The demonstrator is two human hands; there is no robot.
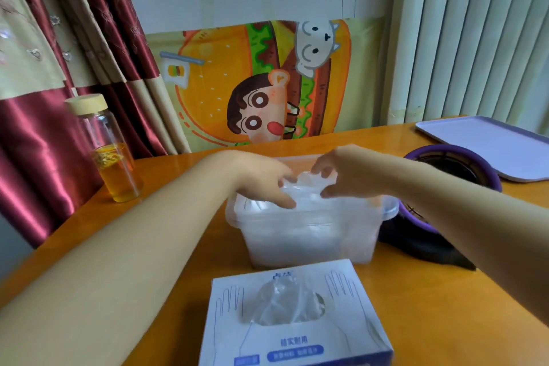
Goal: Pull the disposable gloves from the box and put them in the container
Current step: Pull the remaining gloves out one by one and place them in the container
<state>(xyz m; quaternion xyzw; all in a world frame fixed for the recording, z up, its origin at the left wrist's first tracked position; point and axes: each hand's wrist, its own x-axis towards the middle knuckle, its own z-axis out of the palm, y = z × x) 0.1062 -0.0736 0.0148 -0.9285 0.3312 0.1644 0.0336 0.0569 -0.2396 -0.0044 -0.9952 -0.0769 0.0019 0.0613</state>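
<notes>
Glove (pixel 306 190): clear, crumpled, lying across the mouth of the translucent container (pixel 297 244), long axis left to right. Grip: left hand (pixel 264 184) and right hand (pixel 350 175) each pinch one end, equally near, directly above the opening. Box (pixel 297 342): on the counter (pixel 445 306) just in front of the container, on the person's side, with the next glove likely the tuft (pixel 282 303) in its slot.

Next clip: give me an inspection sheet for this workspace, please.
Surface: glossy orange table.
Job's things: box nearest the camera, a spare glove poking from its slot; clear container behind it.
Clutter: bottle of yellow liquid at left; round purple thing and tray at right.
Hands: left hand and right hand over the container, both pinching one glove.
Cables: nothing seen.
Surroundings: curtain, cartoon poster, blinds.
</notes>
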